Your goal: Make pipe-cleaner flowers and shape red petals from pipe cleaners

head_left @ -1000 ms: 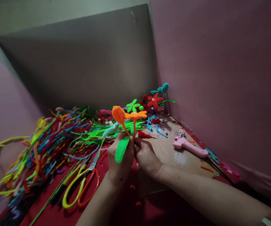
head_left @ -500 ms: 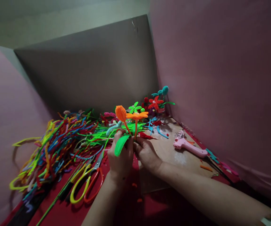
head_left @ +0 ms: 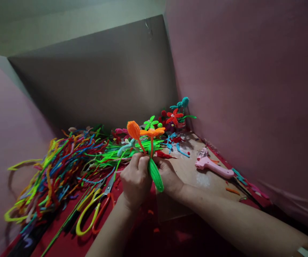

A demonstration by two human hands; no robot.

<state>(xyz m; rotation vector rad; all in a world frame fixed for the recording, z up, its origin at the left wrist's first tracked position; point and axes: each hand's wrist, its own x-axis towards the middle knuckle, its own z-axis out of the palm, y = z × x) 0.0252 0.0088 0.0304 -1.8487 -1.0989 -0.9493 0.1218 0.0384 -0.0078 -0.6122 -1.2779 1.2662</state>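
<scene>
In the head view, my left hand (head_left: 136, 178) and my right hand (head_left: 168, 176) meet at the middle, both closed around the base of a pipe-cleaner flower. An orange bud (head_left: 134, 130) and an orange open bloom (head_left: 152, 132) rise above my fingers on orange stems. A long green pipe-cleaner leaf (head_left: 156, 175) hangs down between the hands, its tip toward me. The lower stems are hidden in my fingers.
Loose pipe cleaners (head_left: 52, 175) are heaped at left, near scissors (head_left: 97, 210). Green stems (head_left: 116, 151) lie behind my hands. A pink glue gun (head_left: 214, 167) rests on a board (head_left: 200, 180) at right. Finished flowers (head_left: 174, 117) stand at the back.
The green leaf has swung from the left, over my left hand, to hang between both hands. The flower has turned and my left hand's fingers have shifted around the stem.
</scene>
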